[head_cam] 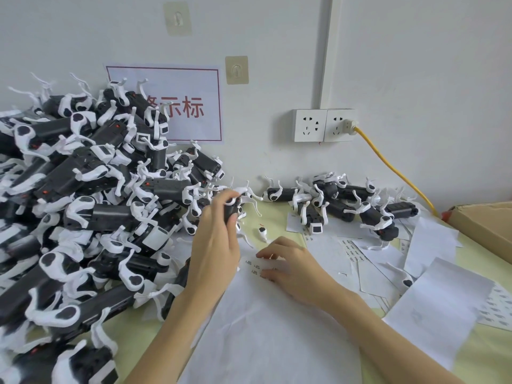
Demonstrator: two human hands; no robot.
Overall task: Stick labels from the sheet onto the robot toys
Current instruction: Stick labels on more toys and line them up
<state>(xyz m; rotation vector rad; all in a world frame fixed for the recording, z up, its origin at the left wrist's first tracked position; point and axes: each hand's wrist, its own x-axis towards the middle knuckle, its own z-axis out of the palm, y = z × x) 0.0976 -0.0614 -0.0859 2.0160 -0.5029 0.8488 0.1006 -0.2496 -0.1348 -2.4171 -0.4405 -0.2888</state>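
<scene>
On the pale green table [471, 353], seen from the head camera, the label sheet [266, 328] is lying directly in front of the person, and it serves here as the reference landmark.

Left hand [219, 239]: the forearm is reaching in from the lower edge and angling up along the left border of the label sheet. The hand is raised just beyond the sheet's far left corner, with the fingers curled round a black-and-white robot toy [235, 209] and the thumb pressing on the toy's dark body. The toy is held clear of the table.

Right hand [291, 268]: the forearm is crossing the label sheet from the lower right. The hand is lying palm down on the far end of the sheet, with the fingers bent and the fingertips [263, 254] pressing beside the few remaining labels [256, 267]. Whether a label is being pinched cannot be told.

To the left of the label sheet, a large heap of robot toys [83, 203] is stacked against the wall. Beyond the sheet to the right, a smaller group of toys [346, 206] is lying. To the right of the sheet, used backing sheets [432, 306] are scattered.
</scene>
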